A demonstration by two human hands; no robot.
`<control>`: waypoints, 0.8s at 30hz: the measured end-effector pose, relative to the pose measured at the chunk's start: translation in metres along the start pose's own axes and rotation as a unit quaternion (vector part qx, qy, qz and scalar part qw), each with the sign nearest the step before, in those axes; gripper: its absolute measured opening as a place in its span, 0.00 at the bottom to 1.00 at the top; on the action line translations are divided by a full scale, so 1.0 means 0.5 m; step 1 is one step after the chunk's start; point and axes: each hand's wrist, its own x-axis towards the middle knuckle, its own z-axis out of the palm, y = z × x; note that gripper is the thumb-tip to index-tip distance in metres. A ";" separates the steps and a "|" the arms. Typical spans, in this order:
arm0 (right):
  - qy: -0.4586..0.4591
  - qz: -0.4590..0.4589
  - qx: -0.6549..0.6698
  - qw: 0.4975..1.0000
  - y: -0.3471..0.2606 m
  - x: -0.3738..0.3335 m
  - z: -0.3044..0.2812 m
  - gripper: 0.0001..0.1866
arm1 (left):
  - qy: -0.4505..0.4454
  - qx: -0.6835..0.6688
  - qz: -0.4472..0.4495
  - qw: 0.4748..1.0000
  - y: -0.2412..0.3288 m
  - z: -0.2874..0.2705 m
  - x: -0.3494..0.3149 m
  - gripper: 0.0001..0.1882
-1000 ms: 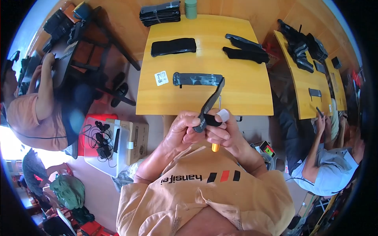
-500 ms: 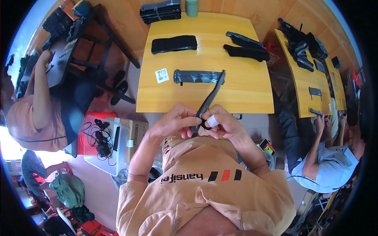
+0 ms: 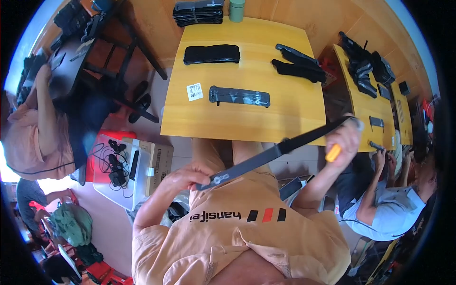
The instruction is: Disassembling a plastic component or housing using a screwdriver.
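A long black strap (image 3: 259, 159) with a grey end section stretches slantwise between my hands, in front of my body. My left hand (image 3: 186, 178) pinches its lower grey end. Up at the right, near the table's front corner, my right hand (image 3: 346, 137) is closed on the other end, somewhat blurred. A small tool with a yellow-orange handle (image 3: 333, 153) also sits in that right hand; its working end is hidden. On the yellow table (image 3: 285, 123) lies a folded dark strap (image 3: 240, 96) in shiny wrapping, beside a white printed label (image 3: 194, 92).
Further back lie a folded black band (image 3: 212, 54) and black strips (image 3: 298, 69). Behind them are a strap stack (image 3: 198, 14) and a green canister (image 3: 236, 10). A clear bin of cables (image 3: 118, 171) stands lower left. Co-workers sit on both sides.
My hands have moved apart, drawing the strap out from its bent hold near the table edge. The left went down-left, the right up-right. The yellow-orange handle now shows clearly.
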 end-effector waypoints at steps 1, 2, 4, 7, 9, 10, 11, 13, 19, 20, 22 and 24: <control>-0.007 -0.037 -0.034 0.999 -0.035 0.000 0.014 0.14 | -0.012 0.039 -0.052 0.998 -0.006 -0.005 -0.019 0.13; -0.021 -0.081 -0.053 0.995 -0.078 -0.003 0.021 0.13 | -0.009 0.034 -0.045 0.998 -0.035 -0.020 -0.035 0.13; -0.088 -0.098 -0.005 0.991 -0.144 0.024 0.063 0.14 | 0.073 0.284 0.456 0.840 -0.095 -0.061 -0.056 0.11; -0.110 -0.117 -0.135 0.978 -0.149 0.024 0.077 0.15 | 0.141 -0.014 -0.007 0.990 -0.036 -0.083 -0.120 0.12; -0.065 -0.044 -0.287 0.955 -0.157 0.018 0.047 0.15 | 0.211 0.015 0.008 0.977 -0.015 -0.080 -0.099 0.13; 0.016 -0.134 -0.440 0.888 -0.123 0.012 0.035 0.15 | 0.275 0.047 0.023 0.960 -0.005 -0.080 -0.078 0.14; 0.103 -0.160 -0.502 0.844 -0.085 0.009 0.036 0.12 | 0.274 0.048 0.021 0.960 0.001 -0.092 -0.058 0.14; 0.063 -0.150 -0.700 0.696 -0.057 0.014 0.018 0.11 | 0.331 0.141 0.076 0.930 0.009 -0.121 -0.018 0.14; 0.042 -0.089 -0.958 0.270 -0.004 0.043 0.019 0.02 | 0.434 0.174 0.038 0.883 -0.009 -0.224 0.067 0.10; 0.044 -0.088 -0.958 0.270 -0.005 0.043 0.014 0.02 | 0.433 0.174 0.036 0.884 -0.017 -0.227 0.074 0.10; 0.060 -0.154 -0.944 0.285 -0.007 0.041 -0.005 0.04 | 0.508 0.181 0.106 0.835 -0.026 -0.221 0.089 0.08; 0.092 -0.156 -0.930 0.321 -0.010 0.036 -0.014 0.04 | 0.539 0.213 0.105 0.808 -0.030 -0.216 0.095 0.08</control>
